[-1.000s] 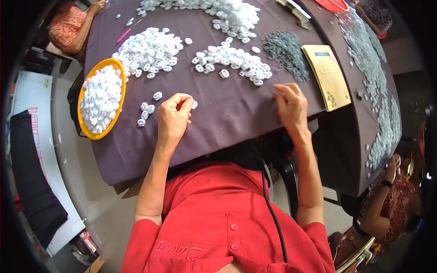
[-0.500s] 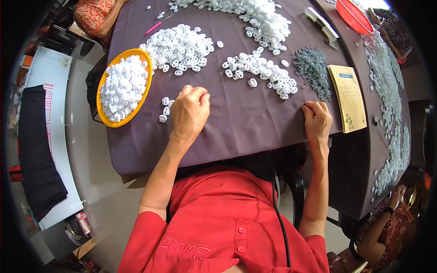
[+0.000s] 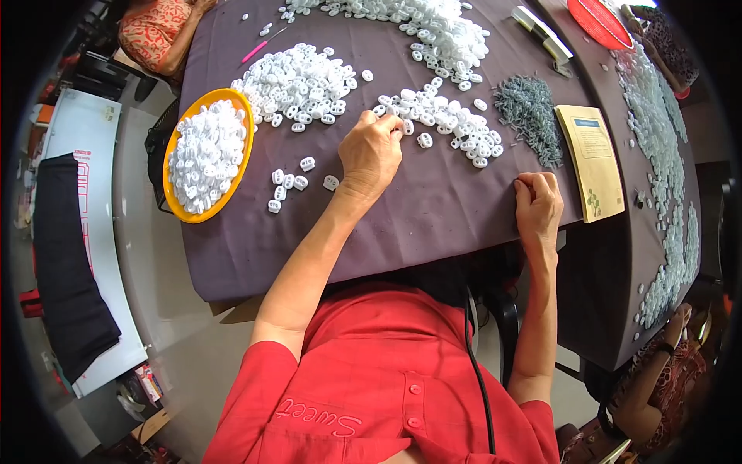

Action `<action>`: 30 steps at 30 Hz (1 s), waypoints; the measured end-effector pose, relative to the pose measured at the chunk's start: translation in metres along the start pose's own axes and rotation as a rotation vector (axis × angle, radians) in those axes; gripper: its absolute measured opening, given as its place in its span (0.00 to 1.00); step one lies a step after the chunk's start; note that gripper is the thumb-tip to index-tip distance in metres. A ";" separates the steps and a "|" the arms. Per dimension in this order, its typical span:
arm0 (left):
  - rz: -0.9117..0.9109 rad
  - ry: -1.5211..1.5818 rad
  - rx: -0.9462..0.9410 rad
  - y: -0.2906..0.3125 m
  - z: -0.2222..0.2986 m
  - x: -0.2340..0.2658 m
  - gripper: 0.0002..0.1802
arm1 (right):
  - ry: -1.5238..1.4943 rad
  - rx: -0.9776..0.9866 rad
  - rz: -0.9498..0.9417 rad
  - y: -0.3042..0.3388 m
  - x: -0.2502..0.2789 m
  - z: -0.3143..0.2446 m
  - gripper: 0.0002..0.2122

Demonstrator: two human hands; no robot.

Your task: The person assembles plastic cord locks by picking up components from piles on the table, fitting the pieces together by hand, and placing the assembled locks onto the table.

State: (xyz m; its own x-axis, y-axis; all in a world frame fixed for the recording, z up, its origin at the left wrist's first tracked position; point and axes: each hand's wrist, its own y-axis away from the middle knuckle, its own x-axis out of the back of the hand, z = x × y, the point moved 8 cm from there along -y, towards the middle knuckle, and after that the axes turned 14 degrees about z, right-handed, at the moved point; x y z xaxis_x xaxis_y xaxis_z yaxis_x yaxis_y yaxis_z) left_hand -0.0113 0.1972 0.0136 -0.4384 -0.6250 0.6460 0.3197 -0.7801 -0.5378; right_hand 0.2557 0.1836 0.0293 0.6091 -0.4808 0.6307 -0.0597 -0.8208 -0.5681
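Observation:
My left hand (image 3: 369, 156) is over the table, fingers pinched at the left edge of a small heap of white oval two-holed plastic pieces (image 3: 444, 114), which look like cord-lock parts. Whatever it pinches is hidden by the fingers. My right hand (image 3: 539, 203) rests curled at the table's front edge, below a pile of small grey rod-like pieces (image 3: 530, 116); its closed fingers hide any contents. Left of my left hand lies a loose group of several white pieces (image 3: 288, 181). One stray white piece (image 3: 424, 140) sits just below the small heap.
An orange-yellow basket (image 3: 246, 147) full of white pieces stands at the left, beside a larger heap (image 3: 297, 83). A pink-handled tool (image 3: 253, 52) lies behind it. At the right are a tan booklet (image 3: 590, 162), a red basket (image 3: 599, 23) and translucent pieces (image 3: 653, 139). Other people sit around.
My left hand has moved right and away from me, from beside the loose group to the small heap. More white pieces show in the loose group. My right hand stays put.

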 end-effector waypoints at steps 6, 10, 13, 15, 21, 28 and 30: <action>-0.030 0.110 0.094 -0.001 -0.012 0.005 0.04 | 0.060 0.054 -0.017 0.001 -0.007 -0.005 0.02; -0.168 0.345 0.339 -0.001 -0.027 0.005 0.02 | 0.043 -0.022 -0.007 0.001 -0.008 -0.006 0.03; -0.253 0.401 0.425 0.005 -0.031 0.004 0.03 | -0.018 -0.069 -0.015 0.001 -0.011 -0.018 0.03; -0.338 0.653 0.630 0.018 -0.029 0.000 0.04 | -0.218 -0.075 -0.006 0.003 -0.016 -0.033 0.02; -0.463 0.968 0.820 0.063 -0.002 -0.013 0.07 | -0.732 -0.585 -0.281 0.037 -0.067 -0.055 0.03; -0.428 1.053 0.860 0.073 0.009 -0.011 0.08 | -0.891 -0.615 -0.310 0.049 -0.077 -0.061 0.04; -0.416 1.048 0.826 0.075 0.010 -0.013 0.07 | -0.906 -0.631 -0.293 0.051 -0.076 -0.061 0.04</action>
State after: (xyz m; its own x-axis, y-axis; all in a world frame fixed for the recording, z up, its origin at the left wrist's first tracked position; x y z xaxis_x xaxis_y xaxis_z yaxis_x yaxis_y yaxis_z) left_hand 0.0269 0.1469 -0.0294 -0.9214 -0.3197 -0.2209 0.2482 -0.9215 0.2986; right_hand 0.1586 0.1594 -0.0154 0.9964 -0.0562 -0.0632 -0.0520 -0.9964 0.0662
